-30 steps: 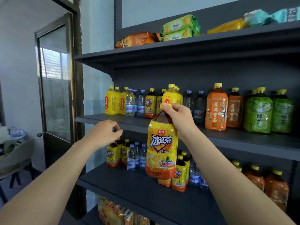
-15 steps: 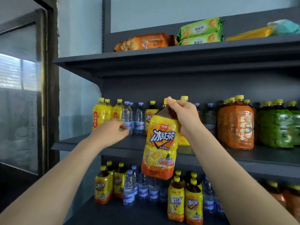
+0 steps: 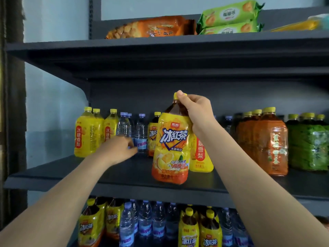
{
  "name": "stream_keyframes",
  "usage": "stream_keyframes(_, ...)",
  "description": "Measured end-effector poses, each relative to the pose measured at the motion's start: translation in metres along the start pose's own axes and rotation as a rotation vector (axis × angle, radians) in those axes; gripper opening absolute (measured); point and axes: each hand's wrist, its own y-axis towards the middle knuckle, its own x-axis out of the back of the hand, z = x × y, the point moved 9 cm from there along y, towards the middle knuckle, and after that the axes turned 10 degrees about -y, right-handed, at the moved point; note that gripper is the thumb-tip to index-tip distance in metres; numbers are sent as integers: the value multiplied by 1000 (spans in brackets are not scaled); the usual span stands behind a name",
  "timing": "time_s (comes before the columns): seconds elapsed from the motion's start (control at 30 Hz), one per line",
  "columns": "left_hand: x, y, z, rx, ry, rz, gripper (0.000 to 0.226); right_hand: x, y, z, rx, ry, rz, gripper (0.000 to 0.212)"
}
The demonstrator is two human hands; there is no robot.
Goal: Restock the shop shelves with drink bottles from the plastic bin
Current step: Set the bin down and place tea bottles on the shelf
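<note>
My right hand (image 3: pixel 197 111) grips the neck and yellow cap of a large iced tea bottle (image 3: pixel 171 150) with a yellow-orange label. The bottle's base is at the front of the dark middle shelf (image 3: pixel 124 175), slightly tilted. My left hand (image 3: pixel 121 148) reaches onto the same shelf with curled fingers, right in front of small water bottles (image 3: pixel 140 132); whether it touches one is unclear. Behind the held bottle stands a yellow pear drink bottle (image 3: pixel 201 154). The plastic bin is out of view.
Yellow bottles (image 3: pixel 89 132) stand at the shelf's left, orange tea bottles (image 3: pixel 267 143) and green tea bottles (image 3: pixel 309 143) at the right. The top shelf (image 3: pixel 178 43) carries snack packs (image 3: pixel 229 18). The lower shelf holds iced tea bottles (image 3: pixel 199 229) and water bottles (image 3: pixel 151 221).
The view has moved closer and lower relative to the shelves. My right hand has brought the large bottle up and onto the middle shelf's front. My left hand has reached further in toward the water bottles.
</note>
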Motion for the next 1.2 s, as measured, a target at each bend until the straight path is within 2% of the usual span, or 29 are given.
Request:
stream_keyframes(0.13, -17, 18, 9, 8, -16, 9, 28, -13, 27, -17, 3, -10, 0, 26)
stream_keyframes(0.23, -39, 28, 21, 31, -70, 70, 27, -28, 45, -29, 15, -43, 8, 18)
stream_keyframes(0.4, -86, 41, 47, 80, -168, 275, 51, -45, 70, -56, -12, -68, -54, 25)
stream_keyframes(0.5, -111, 43, 61, 78, -143, 412, 61, -52, 81, -72, -13, -92, -72, 24)
stream_keyframes(0.67, -137, 38, 71, 59, -137, 596, 64, -59, 100, -99, -20, -137, -96, 17)
stream_keyframes(0.8, -145, 37, 68, -2, -43, 671, 70, -59, 111, -113, -45, -157, -126, 30)
stream_keyframes(0.87, -147, 34, 69, -4, -22, 691, 72, -62, 116, -118, -58, -163, -128, 34)
stream_keyframes(0.97, -145, 34, 67, 0, -21, 681, 73, -71, 125, -126, -70, -166, -130, 50)
stream_keyframes(1.2, -140, 36, 65, -4, -28, 637, 73, -107, 140, -143, -78, -148, -57, 42)
